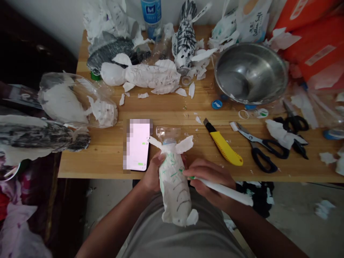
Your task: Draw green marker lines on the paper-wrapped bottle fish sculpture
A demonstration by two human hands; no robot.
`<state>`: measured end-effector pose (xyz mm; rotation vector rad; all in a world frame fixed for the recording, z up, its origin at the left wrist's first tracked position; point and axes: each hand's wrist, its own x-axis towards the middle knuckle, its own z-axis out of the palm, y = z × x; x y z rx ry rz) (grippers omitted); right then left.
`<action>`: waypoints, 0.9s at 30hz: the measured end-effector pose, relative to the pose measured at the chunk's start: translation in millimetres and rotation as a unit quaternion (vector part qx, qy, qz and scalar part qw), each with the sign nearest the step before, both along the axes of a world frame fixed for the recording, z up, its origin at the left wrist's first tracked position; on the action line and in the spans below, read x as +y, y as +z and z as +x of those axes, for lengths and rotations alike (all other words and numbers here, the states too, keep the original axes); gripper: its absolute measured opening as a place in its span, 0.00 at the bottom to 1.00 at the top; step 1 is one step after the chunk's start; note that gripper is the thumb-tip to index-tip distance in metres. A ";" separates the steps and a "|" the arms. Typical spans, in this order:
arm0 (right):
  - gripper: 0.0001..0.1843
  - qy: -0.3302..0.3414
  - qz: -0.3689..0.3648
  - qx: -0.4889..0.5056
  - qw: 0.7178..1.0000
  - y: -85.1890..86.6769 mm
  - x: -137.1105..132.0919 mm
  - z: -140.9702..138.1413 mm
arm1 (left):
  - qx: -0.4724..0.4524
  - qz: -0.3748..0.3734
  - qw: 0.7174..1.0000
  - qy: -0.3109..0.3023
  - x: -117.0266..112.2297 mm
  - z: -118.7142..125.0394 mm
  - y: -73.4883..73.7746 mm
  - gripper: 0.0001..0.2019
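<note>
My left hand is closed around the left side of a paper-covered plastic bottle, which lies tilted over my lap at the table's front edge. White paper flaps stick out near its neck and at its lower end. Green strokes mark its upper part and dark curved lines its lower part. In my right hand is a green marker with a white barrel, its tip at the bottle's right side. A lit phone lies just left of the bottle.
On the wooden table lie a yellow utility knife, scissors and black-handled scissors to the right. A metal bowl stands behind them. Several paper-covered figures, including a white one, fill the back and left.
</note>
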<state>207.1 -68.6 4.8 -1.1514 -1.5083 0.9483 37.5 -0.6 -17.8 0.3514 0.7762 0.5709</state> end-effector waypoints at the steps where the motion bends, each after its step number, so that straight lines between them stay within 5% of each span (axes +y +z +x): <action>1: 0.08 0.001 -0.006 0.004 1.000 0.8 0.1 -0.8 | -0.002 0.000 1.000 -0.002 0.3 0.5 0.6 0.31; 27: 0.08 0.019 -0.060 0.074 0.995 -19.5 -15.8 -0.6 | -0.023 0.016 1.000 -0.004 -3.3 -3.8 -5.5 0.29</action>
